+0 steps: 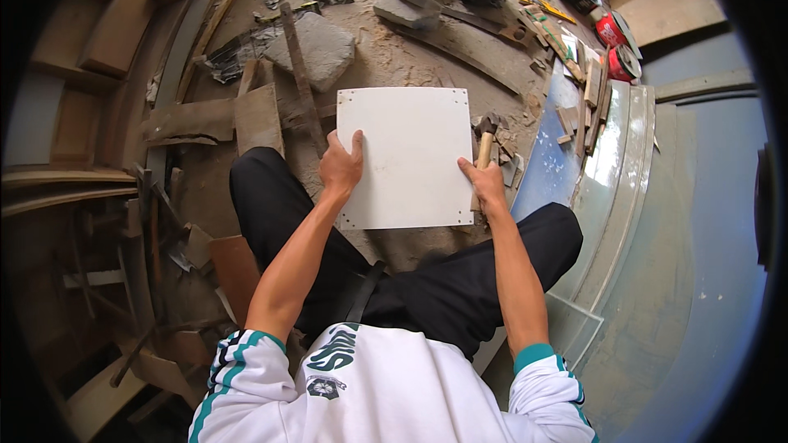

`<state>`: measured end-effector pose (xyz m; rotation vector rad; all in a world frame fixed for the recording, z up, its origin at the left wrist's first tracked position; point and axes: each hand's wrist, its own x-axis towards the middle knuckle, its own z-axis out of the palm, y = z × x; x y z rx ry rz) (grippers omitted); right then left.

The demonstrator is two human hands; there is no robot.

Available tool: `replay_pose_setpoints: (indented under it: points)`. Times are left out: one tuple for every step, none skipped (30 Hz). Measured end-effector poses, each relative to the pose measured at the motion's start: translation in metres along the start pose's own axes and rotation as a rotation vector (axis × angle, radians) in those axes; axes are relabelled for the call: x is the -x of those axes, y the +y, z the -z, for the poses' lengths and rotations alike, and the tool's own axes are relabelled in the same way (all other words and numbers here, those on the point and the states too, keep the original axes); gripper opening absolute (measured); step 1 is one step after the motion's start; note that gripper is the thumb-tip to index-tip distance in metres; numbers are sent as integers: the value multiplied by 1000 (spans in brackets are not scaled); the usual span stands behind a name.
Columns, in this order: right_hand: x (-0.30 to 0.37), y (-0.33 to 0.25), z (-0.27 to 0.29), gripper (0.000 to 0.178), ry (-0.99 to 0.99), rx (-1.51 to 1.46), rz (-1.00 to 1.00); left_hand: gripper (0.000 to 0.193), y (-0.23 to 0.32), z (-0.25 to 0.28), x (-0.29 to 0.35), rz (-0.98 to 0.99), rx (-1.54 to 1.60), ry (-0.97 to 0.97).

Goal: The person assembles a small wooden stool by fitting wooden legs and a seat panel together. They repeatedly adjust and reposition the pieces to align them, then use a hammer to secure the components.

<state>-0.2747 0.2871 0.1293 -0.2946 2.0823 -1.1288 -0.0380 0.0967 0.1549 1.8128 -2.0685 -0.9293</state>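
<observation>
A white, nearly square board (402,160) with small dark holes or marks at its corners is held in front of me, above my bent legs. My left hand (341,166) grips its left edge, thumb lying on the face and fingers hidden behind. At the right edge, my right hand (486,184) is closed, its thumb against the board. A hammer (485,148) with a pale wooden handle and dark head passes through that same hand, head pointing away from me. The fingers of the right hand are partly hidden.
Concrete slabs (312,51) and wood scraps (258,115) litter the dirt floor ahead. Wooden cabinet frames (115,29) stand at left. On the right lie glass-like sheets (607,197), wood offcuts (591,86), red tape rolls (611,30) and a yellow tool (558,12).
</observation>
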Motion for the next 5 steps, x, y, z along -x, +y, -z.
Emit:
replay_pose_setpoints:
  points:
    - [-2,-2,3,47,-21,25,11,65,3,3,-1,11,2,-20]
    - [-2,-2,3,47,9,117,33,65,2,2,-1,17,-7,-23]
    - [0,-1,3,48,40,209,58,66,0,0,0,24,-15,-26]
    - [2,-6,-1,48,74,294,96,66,-1,0,-4,23,-19,-18]
    - [-3,-13,-6,48,63,295,113,73,-4,-1,-5,12,-29,6]
